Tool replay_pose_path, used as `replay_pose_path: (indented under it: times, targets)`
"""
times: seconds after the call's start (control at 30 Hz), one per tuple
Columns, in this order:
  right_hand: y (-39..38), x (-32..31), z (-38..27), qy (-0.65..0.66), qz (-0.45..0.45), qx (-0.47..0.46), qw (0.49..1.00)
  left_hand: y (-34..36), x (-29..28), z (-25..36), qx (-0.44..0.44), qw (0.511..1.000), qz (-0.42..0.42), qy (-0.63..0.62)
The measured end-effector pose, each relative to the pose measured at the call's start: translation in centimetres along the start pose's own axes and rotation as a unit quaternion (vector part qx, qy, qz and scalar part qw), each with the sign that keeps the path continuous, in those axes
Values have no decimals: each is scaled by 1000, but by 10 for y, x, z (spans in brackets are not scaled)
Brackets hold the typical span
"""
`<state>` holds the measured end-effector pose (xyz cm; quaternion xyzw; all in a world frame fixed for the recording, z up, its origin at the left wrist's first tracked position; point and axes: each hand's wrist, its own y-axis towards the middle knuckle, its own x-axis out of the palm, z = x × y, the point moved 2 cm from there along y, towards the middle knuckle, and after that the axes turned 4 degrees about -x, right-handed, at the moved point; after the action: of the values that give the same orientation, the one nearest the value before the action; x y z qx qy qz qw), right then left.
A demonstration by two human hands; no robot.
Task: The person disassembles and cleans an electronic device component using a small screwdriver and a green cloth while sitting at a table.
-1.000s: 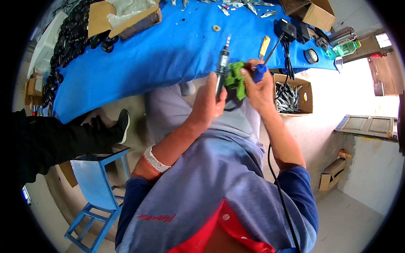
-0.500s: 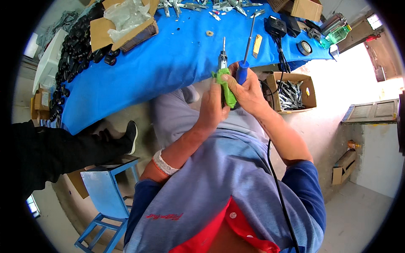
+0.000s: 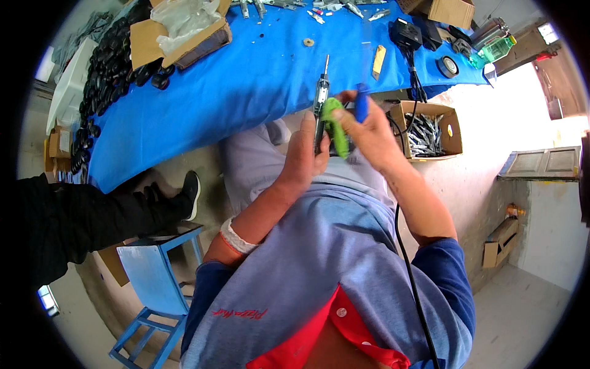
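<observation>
- The table (image 3: pixel 246 86), under a blue cloth, spans the upper part of the view, its near edge in front of the person.
- A blue chair (image 3: pixel 152 280) stands off the table's near left corner.
- A heap of black rounded parts (image 3: pixel 114 86) runs along the table's left edge.
- An open carton (image 3: pixel 200 47) holding clear plastic sits near the far left corner.
- Another carton (image 3: pixel 456 132), filled with slim grey and dark pieces, is just off the near edge, toward the right corner.
- The right hand (image 3: pixel 367 128) grasps a screwdriver and a cloth together, near the table's near edge.
- The left hand (image 3: pixel 304 150) is closed around the lower part of a slim dark tool.
- The screwdriver (image 3: pixel 361 106) has a blue handle; its shaft is blurred, pointing toward the far edge.
- The slim dark tool (image 3: pixel 321 93) tilts only slightly, its thin metal tip toward the far edge.
- The green cloth (image 3: pixel 336 129) is right beside that tool; I cannot tell whether they touch.
- A black adapter (image 3: pixel 405 35) lies toward the right edge, its cable over the near edge.
- A small tan disc (image 3: pixel 308 42) lies well in from the near edge.
</observation>
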<state>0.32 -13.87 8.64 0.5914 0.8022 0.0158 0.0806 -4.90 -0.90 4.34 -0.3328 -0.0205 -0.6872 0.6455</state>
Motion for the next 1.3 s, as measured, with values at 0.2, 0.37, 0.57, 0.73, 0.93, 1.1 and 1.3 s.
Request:
replay_pose_path:
  times: [0.2, 0.37, 0.57, 0.73, 0.93, 1.1, 1.3]
  targets:
    - [8, 17, 4, -5, -64, 45, 997, -4, 14, 5, 118, 985, 64, 108]
    - [19, -24, 20, -127, -106, -25, 986, -3, -6, -8, -40, 996, 42, -69]
    - [8, -20, 33, -45, -12, 40, 998, 0, -21, -1, -24, 992, 36, -123]
    - [-11, 3, 30, -106, -38, 14, 994, 4, -7, 1, -28, 992, 14, -119]
    - [-28, 19, 20, -229, -81, -43, 969, 4, -7, -7, 95, 995, -2, -15]
    - [-36, 23, 3, -339, -141, -26, 930, -4, -3, -6, 108, 989, 55, 84]
    - [-45, 30, -11, -306, -189, -8, 933, 4, -13, -13, 141, 986, 35, 78]
